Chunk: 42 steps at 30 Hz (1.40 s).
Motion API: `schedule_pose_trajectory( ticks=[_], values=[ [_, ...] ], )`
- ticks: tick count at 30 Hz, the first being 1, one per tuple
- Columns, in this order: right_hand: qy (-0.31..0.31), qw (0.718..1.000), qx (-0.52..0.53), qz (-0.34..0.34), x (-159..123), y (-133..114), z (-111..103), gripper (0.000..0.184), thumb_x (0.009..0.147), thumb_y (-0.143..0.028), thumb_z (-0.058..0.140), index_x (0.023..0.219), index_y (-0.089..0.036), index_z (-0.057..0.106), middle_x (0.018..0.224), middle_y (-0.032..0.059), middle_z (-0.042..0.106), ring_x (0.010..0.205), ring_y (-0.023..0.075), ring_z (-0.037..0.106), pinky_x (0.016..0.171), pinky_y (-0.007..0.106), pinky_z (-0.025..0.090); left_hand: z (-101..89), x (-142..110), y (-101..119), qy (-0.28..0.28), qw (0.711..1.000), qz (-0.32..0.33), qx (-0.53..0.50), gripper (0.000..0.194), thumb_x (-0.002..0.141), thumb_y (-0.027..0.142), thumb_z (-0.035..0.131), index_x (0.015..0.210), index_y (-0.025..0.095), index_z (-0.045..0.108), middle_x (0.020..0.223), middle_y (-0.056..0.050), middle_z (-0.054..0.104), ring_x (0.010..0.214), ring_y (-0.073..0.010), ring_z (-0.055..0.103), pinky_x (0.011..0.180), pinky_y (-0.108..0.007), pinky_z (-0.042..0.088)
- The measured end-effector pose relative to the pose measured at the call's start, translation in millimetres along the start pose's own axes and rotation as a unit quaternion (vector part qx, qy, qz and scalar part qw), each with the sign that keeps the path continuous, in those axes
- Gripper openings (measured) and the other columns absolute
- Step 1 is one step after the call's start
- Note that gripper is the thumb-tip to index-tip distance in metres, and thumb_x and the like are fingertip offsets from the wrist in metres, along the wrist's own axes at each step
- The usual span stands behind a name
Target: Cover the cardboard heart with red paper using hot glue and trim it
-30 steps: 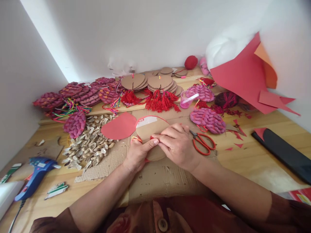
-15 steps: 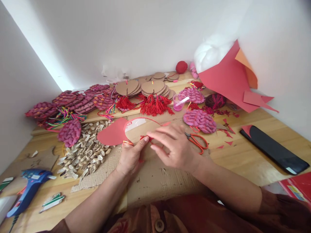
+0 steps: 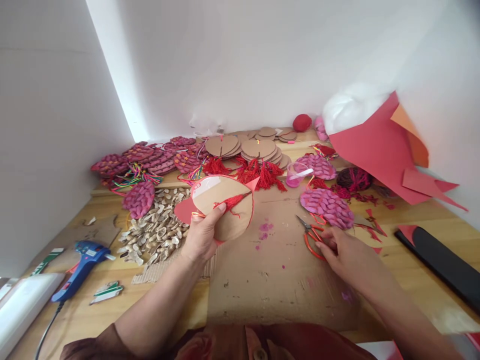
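Observation:
My left hand (image 3: 204,232) is closed on a round cardboard disc (image 3: 232,230), its thumb pressing a red yarn tassel (image 3: 231,202) against the face. Red paper (image 3: 183,210) sticks out from behind the disc on the left, and a red point of it shows at the upper right. Over on the right, my right hand (image 3: 339,250) has its fingers closed on the orange handles of a pair of scissors (image 3: 309,235), whose blades lie together over the cardboard sheet (image 3: 270,285). A pink braided yarn disc (image 3: 327,206) sits just beyond them.
Peanut shells (image 3: 157,225) lie in a heap left of the cardboard. A blue glue gun (image 3: 80,267) is at far left. Stacked cardboard discs (image 3: 258,147) with red tassels and a plastic cup (image 3: 296,175) stand behind. A black case (image 3: 435,265) lies right.
My right hand has left the tassel and moved right to the scissors. My left hand keeps hold of the disc, now turned so the tassel shows. The view has shifted.

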State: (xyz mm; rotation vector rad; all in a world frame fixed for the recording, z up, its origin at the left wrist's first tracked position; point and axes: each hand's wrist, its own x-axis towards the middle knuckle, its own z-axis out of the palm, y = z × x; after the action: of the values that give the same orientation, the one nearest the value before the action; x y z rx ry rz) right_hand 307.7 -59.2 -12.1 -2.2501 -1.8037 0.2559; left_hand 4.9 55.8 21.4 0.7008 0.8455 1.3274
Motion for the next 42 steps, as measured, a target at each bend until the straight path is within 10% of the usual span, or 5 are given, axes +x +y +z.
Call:
schedule_pose_trajectory(
  ticks=[5, 9, 16, 42],
  values=[
    [0.022, 0.997, -0.071, -0.010, 9, -10, -5, 0.012, 0.086, -0.032, 0.054, 0.079, -0.025, 0.047, 0.068, 0.0066, 0.062, 0.067, 0.0284, 0.062, 0.060, 0.037, 0.034, -3.3, -8, 11, -0.008, 1.000, 0.022, -0.001, 0.067, 0.074, 0.027, 0.087, 0.137, 0.026, 0.063, 0.129, -0.006, 0.073, 0.116, -0.0252, 0.070, 0.104, -0.036, 0.055],
    [0.001, 0.985, 0.173, 0.009, 8, -32, -16, 0.017, 0.088, -0.039, 0.056, 0.093, -0.023, 0.052, 0.079, 0.0053, 0.065, 0.071, 0.0238, 0.062, 0.064, 0.036, 0.041, -11.7, -14, 14, -0.014, 1.000, 0.017, -0.012, 0.068, 0.073, 0.026, 0.088, 0.136, 0.027, 0.063, 0.131, -0.006, 0.071, 0.119, -0.0243, 0.068, 0.102, -0.034, 0.055],
    [-0.201, 0.807, 0.548, -0.092, 13, -108, -22, 0.022, 0.095, -0.042, 0.057, 0.091, -0.021, 0.052, 0.072, -0.0036, 0.049, 0.059, 0.0108, 0.043, 0.056, 0.026, 0.037, -16.4, -16, 11, -0.026, 0.999, -0.023, -0.014, 0.068, 0.072, 0.025, 0.088, 0.135, 0.025, 0.063, 0.126, -0.007, 0.074, 0.118, -0.0269, 0.069, 0.104, -0.038, 0.055],
    [-0.276, 0.814, 0.505, -0.084, 17, -107, -8, 0.025, 0.091, -0.041, 0.066, 0.088, -0.020, 0.052, 0.067, -0.0063, 0.044, 0.059, 0.0095, 0.036, 0.052, 0.024, 0.029, -20.4, -22, -7, -0.009, 0.994, -0.094, 0.048, 0.067, 0.074, 0.025, 0.087, 0.136, 0.025, 0.062, 0.124, -0.007, 0.075, 0.116, -0.0305, 0.070, 0.104, -0.043, 0.057]
  ],
)
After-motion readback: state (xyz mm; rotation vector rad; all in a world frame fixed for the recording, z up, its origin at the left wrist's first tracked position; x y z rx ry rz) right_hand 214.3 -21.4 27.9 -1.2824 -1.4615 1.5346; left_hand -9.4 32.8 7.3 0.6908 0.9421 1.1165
